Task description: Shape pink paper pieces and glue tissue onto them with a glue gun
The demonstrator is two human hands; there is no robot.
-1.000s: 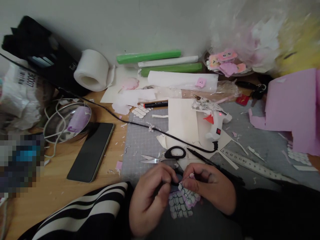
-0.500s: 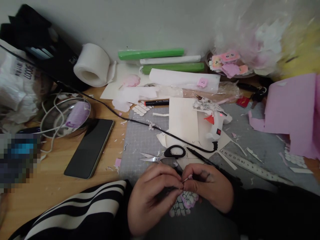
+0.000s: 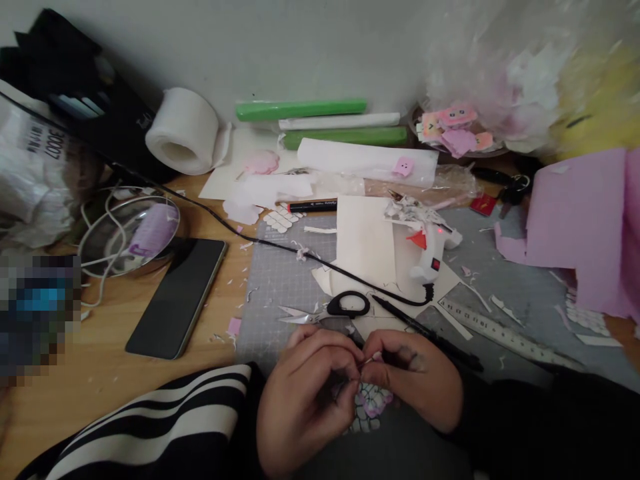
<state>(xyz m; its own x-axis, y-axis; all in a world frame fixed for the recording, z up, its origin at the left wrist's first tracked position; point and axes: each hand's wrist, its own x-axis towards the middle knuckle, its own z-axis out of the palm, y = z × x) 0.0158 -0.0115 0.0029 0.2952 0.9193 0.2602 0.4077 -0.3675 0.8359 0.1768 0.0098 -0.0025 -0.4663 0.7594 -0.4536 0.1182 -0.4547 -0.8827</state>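
Both hands meet low in the middle of the head view, fingertips nearly touching. My right hand (image 3: pixel 417 377) pinches a small pink piece (image 3: pixel 376 358) between thumb and forefinger; its exact kind is unclear. My left hand (image 3: pixel 310 400) is closed with bent fingers pressed at the same spot, and what they grip is hidden. Just below the fingertips is a pink-edged piece with a stone-like pattern (image 3: pixel 374 399), partly covered by the hands. Beyond the left hand lie black-handled scissors (image 3: pixel 349 304), with a black pen (image 3: pixel 417 327) to their right.
A white glue gun (image 3: pixel 429 257) with a red light rests on card, its black cord (image 3: pixel 280 245) running left. A steel ruler (image 3: pixel 500 330), pink sheet (image 3: pixel 580 227), phone (image 3: pixel 177 300), metal bowl (image 3: pixel 93 263), paper roll (image 3: pixel 183 130) and scraps surround the grey cutting mat (image 3: pixel 273 280).
My left fingers have curled in more and shifted slightly, covering more of the patterned piece. The right hand keeps its pinch with little movement. The view has shifted slightly.
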